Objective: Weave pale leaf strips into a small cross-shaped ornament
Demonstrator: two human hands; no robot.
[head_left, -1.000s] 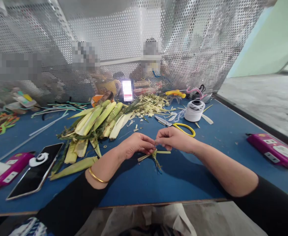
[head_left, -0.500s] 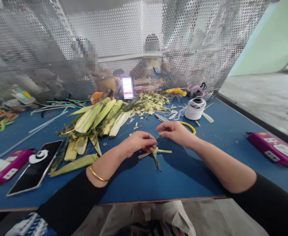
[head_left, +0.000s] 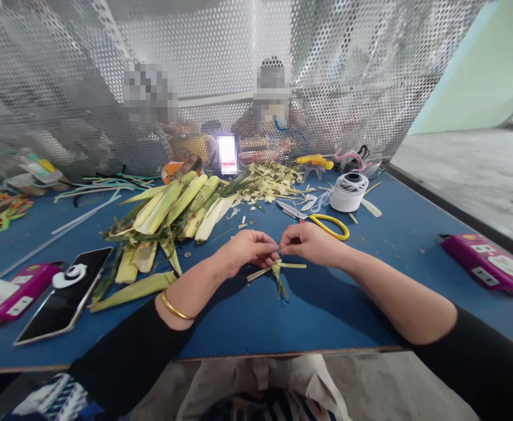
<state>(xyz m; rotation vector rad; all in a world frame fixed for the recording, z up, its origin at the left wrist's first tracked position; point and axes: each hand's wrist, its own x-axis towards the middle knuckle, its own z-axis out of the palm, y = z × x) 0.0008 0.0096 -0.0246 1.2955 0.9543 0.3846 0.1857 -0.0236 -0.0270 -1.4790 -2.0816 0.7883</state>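
My left hand [head_left: 253, 252] is closed, thumb and fingers pinched at the top of a small corn-husk figure [head_left: 277, 271]. The figure has a knotted middle, a husk strip sticking out to either side and green ends hanging below. My right hand [head_left: 309, 242] is closed in a pinch, its fingertips almost touching those of my left. A thin thread seems to be between the fingers, though it is barely visible now. Yellow-handled scissors [head_left: 330, 225] lie just beyond my right hand. A spool of white thread [head_left: 348, 193] stands farther back on the right.
Corn husks [head_left: 173, 204] are piled at the left on the blue table [head_left: 326, 321], with husk scraps [head_left: 271, 180] behind. A tablet [head_left: 66, 295] and a magenta case [head_left: 486, 261] lie on opposite sides. A perforated metal screen [head_left: 212, 52] rises at the back; people sit behind it.
My right hand has come down and closed its fingers near my left fingertips, uncovering more of the scissors. My left hand and the husk figure have hardly moved.
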